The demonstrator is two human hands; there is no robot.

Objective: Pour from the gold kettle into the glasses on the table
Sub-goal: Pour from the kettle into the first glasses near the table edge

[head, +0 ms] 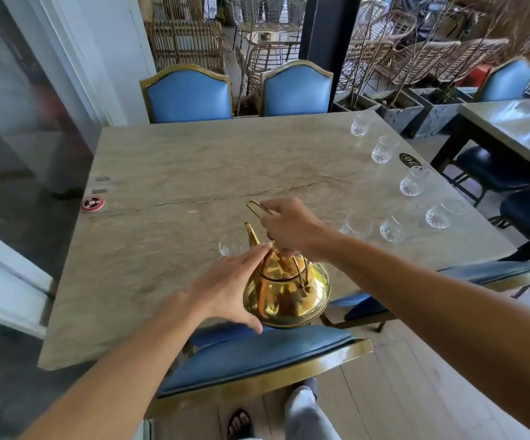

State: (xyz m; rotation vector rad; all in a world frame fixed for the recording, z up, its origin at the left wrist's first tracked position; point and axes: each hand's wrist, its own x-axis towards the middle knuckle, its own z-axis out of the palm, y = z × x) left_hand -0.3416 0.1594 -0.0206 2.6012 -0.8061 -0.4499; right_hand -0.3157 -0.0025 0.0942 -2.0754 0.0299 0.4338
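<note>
Gold kettle (285, 293) hangs from right hand (289, 228), left hand (228, 284) touching side.

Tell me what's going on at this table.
A person is standing at the near edge of a stone-topped table with a gold kettle. The right hand grips the kettle's wire handle, while the left hand steadies its side with straight fingers. The spout points at a clear glass just beyond it. No liquid is visibly flowing. More glasses, such as one by the right edge, line that side and look empty.
</note>
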